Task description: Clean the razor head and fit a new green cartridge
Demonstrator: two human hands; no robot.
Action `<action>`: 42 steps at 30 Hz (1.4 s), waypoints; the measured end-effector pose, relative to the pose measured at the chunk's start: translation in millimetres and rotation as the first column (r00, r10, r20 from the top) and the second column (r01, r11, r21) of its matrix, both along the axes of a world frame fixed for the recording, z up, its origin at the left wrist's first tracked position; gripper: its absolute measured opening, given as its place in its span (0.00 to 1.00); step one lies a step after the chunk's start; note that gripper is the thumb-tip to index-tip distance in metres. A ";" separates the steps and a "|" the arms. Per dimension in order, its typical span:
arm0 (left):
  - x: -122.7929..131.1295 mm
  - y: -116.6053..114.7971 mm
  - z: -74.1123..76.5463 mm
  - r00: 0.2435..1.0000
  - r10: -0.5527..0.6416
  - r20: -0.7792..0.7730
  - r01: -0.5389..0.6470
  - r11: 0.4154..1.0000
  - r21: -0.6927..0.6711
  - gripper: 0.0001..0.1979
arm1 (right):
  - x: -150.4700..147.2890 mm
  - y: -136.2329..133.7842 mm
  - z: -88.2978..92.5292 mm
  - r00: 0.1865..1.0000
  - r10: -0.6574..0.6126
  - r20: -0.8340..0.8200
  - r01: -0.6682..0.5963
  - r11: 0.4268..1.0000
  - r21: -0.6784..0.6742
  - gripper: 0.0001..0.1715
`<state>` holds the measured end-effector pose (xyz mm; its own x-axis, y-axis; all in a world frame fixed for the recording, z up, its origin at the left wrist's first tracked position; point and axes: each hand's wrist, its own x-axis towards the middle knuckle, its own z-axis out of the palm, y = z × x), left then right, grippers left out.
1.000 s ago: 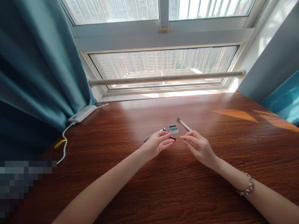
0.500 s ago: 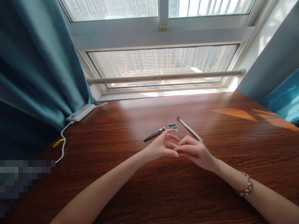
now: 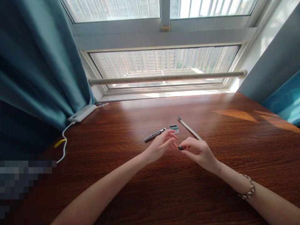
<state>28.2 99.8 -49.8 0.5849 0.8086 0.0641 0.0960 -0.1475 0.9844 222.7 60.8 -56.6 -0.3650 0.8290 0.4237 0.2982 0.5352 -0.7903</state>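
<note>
Between the thumb and fingers of my right hand point(image 3: 196, 150) is a small dark piece with a green part point(image 3: 180, 148), too small to name. My left hand point(image 3: 162, 144) is just left of it, fingers apart and nothing in them; one fingertip comes close to the piece, and I cannot tell whether it touches. Beyond my left fingers lies a small clear case point(image 3: 174, 128) with dark and green contents. A slim grey pen-like tool point(image 3: 154, 135) rests beside my left hand. Past my right hand lies a long white stick with a dark end point(image 3: 189, 128), its near end partly hidden by the hand.
The brown wooden table point(image 3: 117, 193) reaches to the window sill. At the back left, by the blue curtain point(image 3: 44, 62), lies a white power bank point(image 3: 82, 113) with a white cable point(image 3: 63, 147) and a yellow tag point(image 3: 60, 143). A rail point(image 3: 164, 77) crosses the window.
My left thumb and fingers have come off the small piece and drawn back slightly left. My right hand keeps hold of it, now turned so more of it shows.
</note>
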 end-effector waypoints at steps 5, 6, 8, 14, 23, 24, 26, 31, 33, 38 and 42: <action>-24.9 29.0 -14.7 0.736 0.489 -0.468 -0.120 0.775 0.621 0.17 | 2.9 11.7 -12.2 0.902 -0.304 -0.306 0.142 0.878 -0.456 0.15; -28.9 33.6 -18.4 0.692 0.497 -0.523 -0.084 0.775 0.626 0.15 | 3.6 14.1 -14.1 0.876 -0.330 -0.352 0.120 0.856 -0.503 0.15; -34.0 40.1 -24.1 0.652 0.492 -0.577 -0.031 0.778 0.628 0.10 | 4.7 17.8 -16.5 0.829 -0.363 -0.426 0.068 0.821 -0.566 0.15; -31.1 41.2 -23.5 0.752 0.466 -0.465 -0.151 0.810 0.567 0.06 | 6.3 21.5 -19.3 0.725 -0.420 -0.546 -0.078 0.737 -0.671 0.14; -18.2 28.7 -15.7 0.931 0.303 -0.205 -0.242 0.929 0.279 0.06 | 12.7 26.7 -23.3 0.677 -0.421 -0.603 -0.166 0.711 -0.683 0.12; -18.4 28.5 -15.2 0.913 0.332 -0.236 -0.246 0.911 0.331 0.06 | 14.2 27.8 -23.6 0.683 -0.421 -0.597 -0.155 0.715 -0.682 0.12; -20.1 29.3 -14.7 0.845 0.424 -0.325 -0.239 0.844 0.479 0.05 | 17.6 30.5 -23.9 0.735 -0.404 -0.544 -0.085 0.742 -0.665 0.12; -28.5 36.7 -19.1 0.586 0.620 -0.522 -0.086 0.688 0.721 0.05 | 25.9 44.7 -18.2 0.878 -0.335 -0.340 0.100 0.826 -0.555 0.17; -31.4 40.2 -22.3 0.526 0.641 -0.559 -0.038 0.674 0.738 0.05 | 28.0 54.0 -12.5 0.913 -0.309 -0.266 0.142 0.852 -0.503 0.18; -35.0 45.9 -28.0 0.492 0.661 -0.567 -0.002 0.652 0.759 0.05 | 24.1 81.8 -3.8 0.983 -0.184 0.015 0.181 0.942 -0.284 0.11; -35.7 47.3 -29.7 0.473 0.675 -0.566 -0.001 0.643 0.766 0.06 | 12.2 101.2 -8.9 0.980 -0.071 0.184 0.093 0.990 -0.109 0.05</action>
<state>-7.5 147.1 -79.5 0.3328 0.8914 0.3076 0.9127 -0.3865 0.1327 235.0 162.0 -65.5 -0.3549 0.8990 0.2566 0.4797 0.4107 -0.7754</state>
